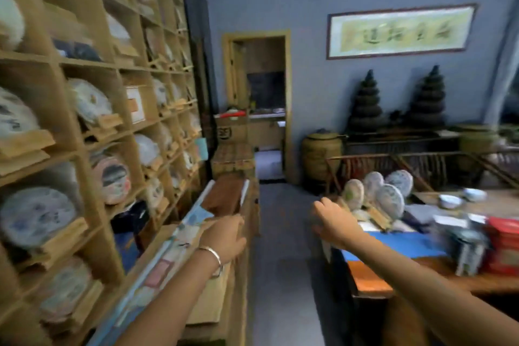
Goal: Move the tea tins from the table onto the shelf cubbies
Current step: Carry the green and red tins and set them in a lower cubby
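- The right hand (pixel 332 222) is out in front, over the near left corner of the long wooden table (pixel 373 278) with the blue cloth (pixel 398 244); its fingers look loosely curled, with nothing in them that I can see; the picture is blurry, so I cannot tell for sure.
- The left hand (pixel 224 236) rests on the edge of a flat cardboard box (pixel 207 306) on the low counter below the tall wooden shelf with square cubbies (pixel 92 132); the fingers are bent over the edge, but I cannot tell if they grip it.
- The tea tin that looks nearest is a tall shiny silver tin with a green label (pixel 467 254); it stands upright on the table, well to the right of the right hand and closer to the person; red flat tins (pixel 502 244) are stacked just beside it.
- The right hand is much nearer to the tins than the left hand; I think it should go right and back toward the body to take the silver tin around its sides.
- The round paper-wrapped tea cakes (pixel 376 194) stand on little racks just past the right hand; a sweep could knock them.
- The grey floor aisle (pixel 283 233) between table and shelf is open; that gives room to carry a tin left to the cubbies; most cubbies already hold tea cakes, so a free one must be picked.
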